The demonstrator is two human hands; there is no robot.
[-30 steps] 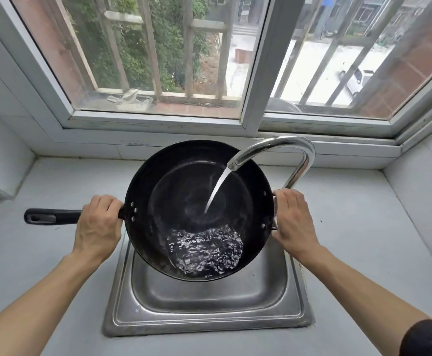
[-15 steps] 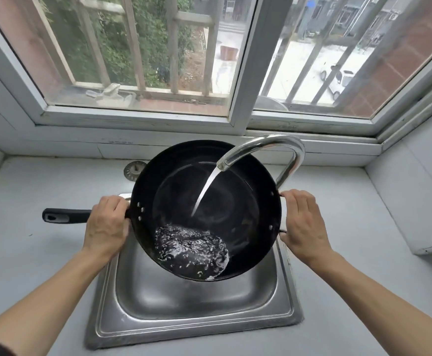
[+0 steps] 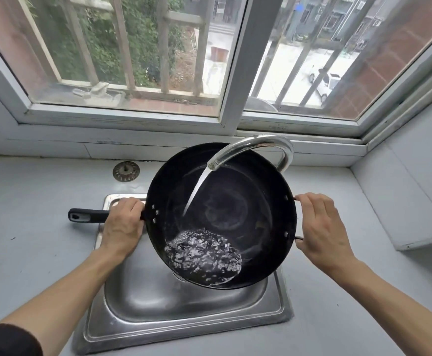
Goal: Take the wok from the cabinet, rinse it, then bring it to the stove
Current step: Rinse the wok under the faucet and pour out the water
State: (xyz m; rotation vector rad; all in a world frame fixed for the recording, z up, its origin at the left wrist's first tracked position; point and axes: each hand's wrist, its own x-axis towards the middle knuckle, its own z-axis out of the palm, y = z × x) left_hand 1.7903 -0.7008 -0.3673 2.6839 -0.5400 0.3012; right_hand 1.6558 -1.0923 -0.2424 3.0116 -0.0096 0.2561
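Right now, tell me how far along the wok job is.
Done: the wok is out of the cabinet, held over the sink. In hand: rinsing; the faucet runs into it, water pools at its low side, the left hand grips the long handle, the right hand the side loop. Left: draining it and carrying it to the stove, not in view.

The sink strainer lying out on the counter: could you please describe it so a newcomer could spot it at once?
Start at the steel sink below the window. On the grey counter behind its left corner lies the sink strainer, a small round perforated metal disc with a centre knob, apart from everything else.
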